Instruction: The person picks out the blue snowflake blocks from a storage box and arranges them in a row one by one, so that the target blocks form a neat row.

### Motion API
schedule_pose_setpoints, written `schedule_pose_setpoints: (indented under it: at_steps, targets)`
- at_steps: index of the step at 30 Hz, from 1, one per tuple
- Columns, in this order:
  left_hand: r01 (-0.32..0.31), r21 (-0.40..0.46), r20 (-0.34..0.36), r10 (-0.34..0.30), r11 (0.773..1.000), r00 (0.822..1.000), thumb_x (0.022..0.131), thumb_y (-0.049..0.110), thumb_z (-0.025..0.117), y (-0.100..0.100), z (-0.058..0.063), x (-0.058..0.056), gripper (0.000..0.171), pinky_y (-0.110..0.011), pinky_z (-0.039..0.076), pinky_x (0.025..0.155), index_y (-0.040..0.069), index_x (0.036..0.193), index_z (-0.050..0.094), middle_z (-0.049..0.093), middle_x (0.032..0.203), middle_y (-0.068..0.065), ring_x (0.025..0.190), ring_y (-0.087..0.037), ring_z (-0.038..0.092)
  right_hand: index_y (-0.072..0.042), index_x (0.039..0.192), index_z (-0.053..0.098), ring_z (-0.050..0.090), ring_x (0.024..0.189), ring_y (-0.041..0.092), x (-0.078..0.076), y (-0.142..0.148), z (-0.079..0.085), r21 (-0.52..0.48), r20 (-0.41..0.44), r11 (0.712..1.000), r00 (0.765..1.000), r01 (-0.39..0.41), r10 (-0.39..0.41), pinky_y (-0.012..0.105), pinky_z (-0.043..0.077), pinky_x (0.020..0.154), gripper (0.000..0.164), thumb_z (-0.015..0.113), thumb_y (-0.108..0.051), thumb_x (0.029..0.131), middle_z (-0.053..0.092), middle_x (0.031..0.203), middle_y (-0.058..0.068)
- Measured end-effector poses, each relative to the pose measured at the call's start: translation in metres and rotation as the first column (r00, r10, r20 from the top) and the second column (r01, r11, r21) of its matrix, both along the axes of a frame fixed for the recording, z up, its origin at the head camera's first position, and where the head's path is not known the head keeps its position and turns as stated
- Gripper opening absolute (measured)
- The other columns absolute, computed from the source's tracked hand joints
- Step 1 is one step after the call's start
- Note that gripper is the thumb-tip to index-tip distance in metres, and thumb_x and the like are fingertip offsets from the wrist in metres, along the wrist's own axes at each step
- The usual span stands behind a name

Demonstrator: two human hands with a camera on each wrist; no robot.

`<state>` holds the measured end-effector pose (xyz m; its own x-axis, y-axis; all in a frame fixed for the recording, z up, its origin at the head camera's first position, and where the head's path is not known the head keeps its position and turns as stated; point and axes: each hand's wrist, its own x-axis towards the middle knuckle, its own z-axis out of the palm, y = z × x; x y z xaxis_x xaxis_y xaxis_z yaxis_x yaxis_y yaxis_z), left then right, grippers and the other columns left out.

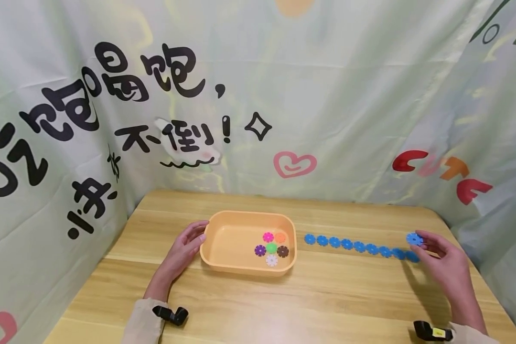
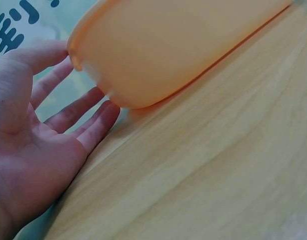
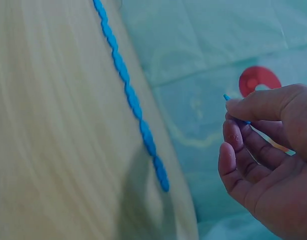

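Note:
My left hand (image 1: pixel 183 248) holds the left end of an orange plastic tray (image 1: pixel 230 270). In the left wrist view its thumb is at the rim and the other fingers touch the outer wall. My right hand (image 1: pixel 449 263) pinches a blue notched disc (image 1: pixel 414 239) between thumb and fingers, raised above the table. Below it a row of blue discs (image 1: pixel 347 244) runs from beside the tray towards the right; the right hand partly covers the row's end in the head view. In the right wrist view the held disc (image 3: pixel 227 97) shows edge-on, apart from the row.
Inside the tray's right half lie pink (image 1: pixel 268 237), orange (image 1: pixel 280 237), purple (image 1: pixel 260 250), green (image 1: pixel 271 248), brown (image 1: pixel 282 251) and white discs (image 1: pixel 271 260). The wooden table (image 1: pixel 249 306) is bordered by a printed curtain (image 1: pixel 352 119) at the back and sides.

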<state>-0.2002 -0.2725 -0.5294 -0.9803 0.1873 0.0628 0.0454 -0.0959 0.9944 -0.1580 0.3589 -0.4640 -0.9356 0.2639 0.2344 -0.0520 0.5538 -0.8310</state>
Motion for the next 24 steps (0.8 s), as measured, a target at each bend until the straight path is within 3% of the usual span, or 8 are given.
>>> schedule_pose_setpoints:
  at_steps: [7, 13, 19, 24]
  targets:
    - [-0.008, -0.010, 0.005, 0.009, 1.000, 1.000, 0.105, 0.016, 0.060, -0.001, 0.001, -0.001, 0.048, -0.029, 0.051, 0.101, 0.007, 0.150, 0.046, 0.044, 0.153, -0.018, 0.133, -0.022, 0.049, -0.005, 0.133, 0.063, 0.056, 0.080, -0.010, 0.001, 0.018, -0.010, -0.044, 0.146, 0.996, 0.987, 0.075, -0.067, 0.012, 0.051, 0.062, 0.046, 0.076, -0.026, 0.095, 0.059, 0.091, -0.029]
    - [-0.007, -0.005, 0.003, 0.007, 1.000, 1.000, 0.105, 0.015, 0.059, -0.002, 0.000, -0.002, 0.048, -0.029, 0.051, 0.101, 0.007, 0.151, 0.045, 0.043, 0.153, -0.020, 0.133, -0.022, 0.050, -0.007, 0.125, 0.068, 0.056, 0.075, -0.008, 0.001, 0.030, -0.020, -0.043, 0.131, 0.996, 0.989, 0.080, -0.073, 0.016, 0.051, 0.057, 0.036, 0.077, -0.023, 0.094, 0.061, 0.084, -0.025]
    - [-0.006, -0.008, 0.010, 0.006, 1.000, 1.000, 0.105, 0.016, 0.059, -0.003, 0.000, -0.003, 0.048, -0.030, 0.051, 0.101, 0.008, 0.151, 0.045, 0.042, 0.154, -0.018, 0.134, -0.022, 0.050, 0.007, 0.125, 0.064, 0.051, 0.072, -0.009, 0.000, 0.040, -0.030, 0.078, 0.153, 0.991, 0.980, 0.113, -0.124, 0.015, 0.046, 0.057, 0.044, 0.074, -0.024, 0.096, 0.057, 0.081, -0.026]
    - [-0.009, -0.009, 0.015, 0.009, 1.000, 1.000, 0.105, 0.016, 0.060, -0.002, 0.000, -0.002, 0.049, -0.030, 0.051, 0.101, 0.008, 0.151, 0.045, 0.042, 0.153, -0.018, 0.134, -0.021, 0.050, 0.013, 0.130, 0.059, 0.048, 0.069, -0.008, 0.000, 0.045, -0.032, 0.199, 0.232, 0.974, 0.961, 0.107, -0.153, 0.014, 0.045, 0.057, 0.049, 0.071, -0.022, 0.098, 0.066, 0.086, -0.004]
